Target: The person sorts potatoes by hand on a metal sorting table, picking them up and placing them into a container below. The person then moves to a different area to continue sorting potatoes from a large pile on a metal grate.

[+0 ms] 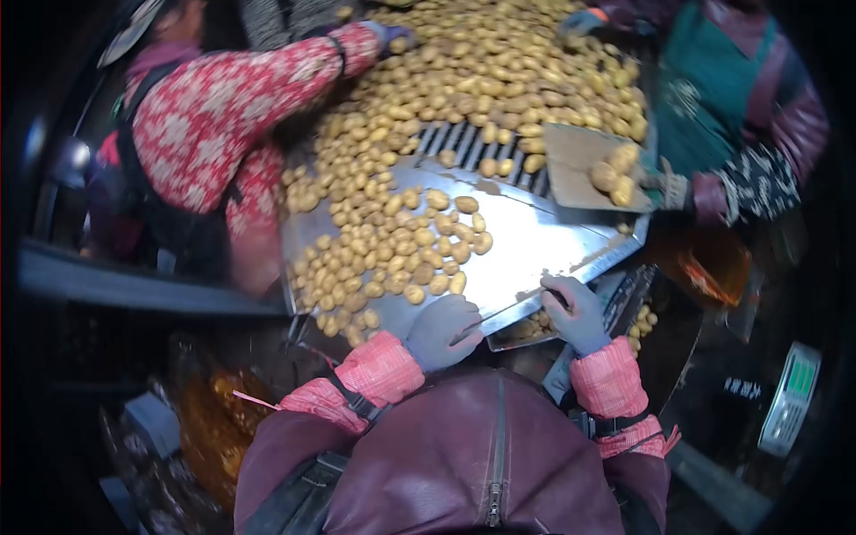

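Observation:
My left hand [444, 333], in a grey glove, rests at the near rim of the metal sorting table [513, 236]. Its fingers are curled, and what they close on is hidden. To its right, my right hand [578, 316], gloved too, is bent at the rim's corner. A dark gap shows between its thumb and fingers; whatever it grips cannot be made out. A thin dark line runs between both hands along the rim. Loose potatoes [392, 241] lie just beyond my left hand. Below the rim, beside my right hand, more potatoes [538, 325] show in a container.
A person in a red floral top [214, 116] reaches over the potato heap [499, 62] from the left. At right, a person in a green apron [704, 89] holds a flat shovel [575, 165] bearing several potatoes. A digital scale [791, 399] and orange bag [713, 272] are on the right.

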